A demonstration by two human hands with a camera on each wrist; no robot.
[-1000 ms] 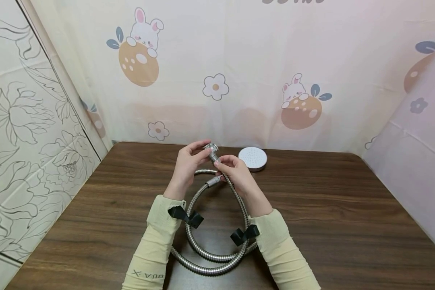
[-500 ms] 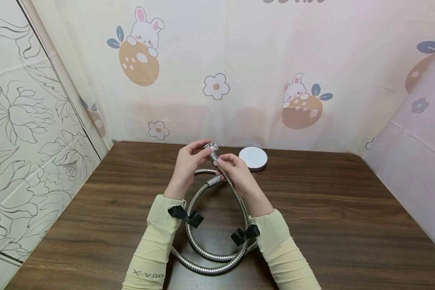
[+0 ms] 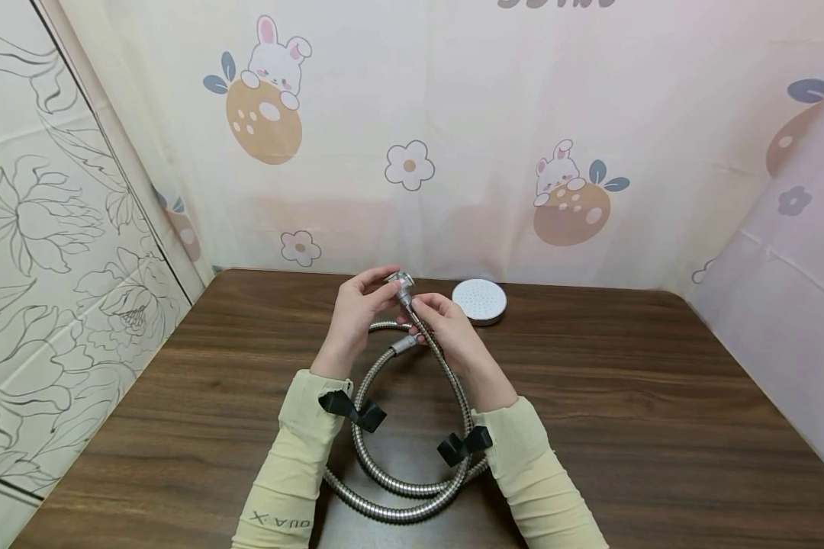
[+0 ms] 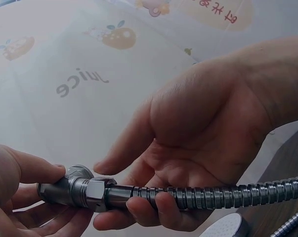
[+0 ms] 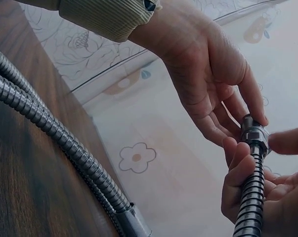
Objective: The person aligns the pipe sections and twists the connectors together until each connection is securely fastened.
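Note:
My left hand (image 3: 352, 314) pinches a short chrome fitting (image 4: 60, 191) with a round flange on its side. At the end of the fitting sits a hex nut (image 4: 95, 194), in line with a ribbed metal shower hose (image 4: 228, 196). My right hand (image 3: 455, 335) holds the hose just behind the nut, its fingers curled round it. In the left wrist view the right thumb stands slightly off the nut. The hose's other end, a smooth grey connector (image 3: 405, 345), lies below the hands. How far the nut is threaded cannot be told.
A round white shower head (image 3: 479, 300) lies face up at the table's back edge, right of the hands. Loops of the hose rest on the brown wooden table (image 3: 625, 396), under both forearms. A printed curtain (image 3: 481, 114) hangs behind the table.
The fingers of my right hand have shifted slightly at the nut. My left hand stays in place on the fitting, and the shower head has not moved.

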